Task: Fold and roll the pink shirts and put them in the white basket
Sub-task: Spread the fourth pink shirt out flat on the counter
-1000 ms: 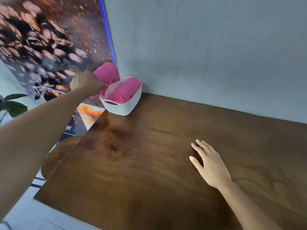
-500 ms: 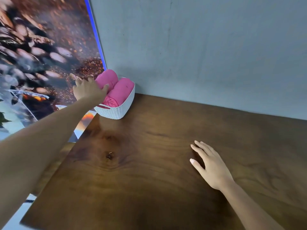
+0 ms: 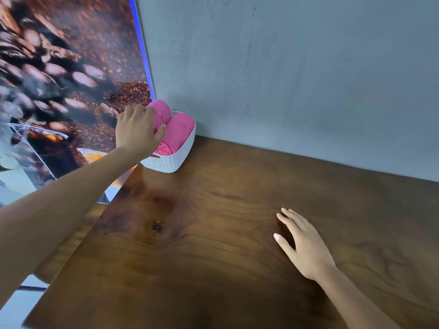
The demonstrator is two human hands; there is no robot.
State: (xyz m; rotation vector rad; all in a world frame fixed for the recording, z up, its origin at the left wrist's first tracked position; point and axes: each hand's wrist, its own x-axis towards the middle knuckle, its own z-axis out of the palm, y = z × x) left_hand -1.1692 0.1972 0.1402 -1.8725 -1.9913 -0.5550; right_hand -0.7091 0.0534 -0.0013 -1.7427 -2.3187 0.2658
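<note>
**Second roll settles into the basket**

The white basket (image 3: 177, 157) sits at the far left corner of the wooden table (image 3: 237, 245), close against the grey wall (image 3: 285, 79). Two rolled pink shirts lie in it side by side: the right-hand roll (image 3: 178, 134) rests along the basket's right wall with its spiral end facing the camera, and the left-hand roll (image 3: 161, 109) rises behind it, touching it.

A second ago that left roll was held up above the rim; now it is down among the basket's walls. The left hand (image 3: 136, 130) lies on it, fingers spread loosely over the top and thumb in the seam between the two rolls, pressing rather than pinching by the look of it.

The right hand (image 3: 303, 245) rests flat on the table, well apart from the basket, fingers straight and holding nothing, as before.

No other pink shirt shows on the table, so the task looks nearly or wholly done once the left hand lets go.
</note>
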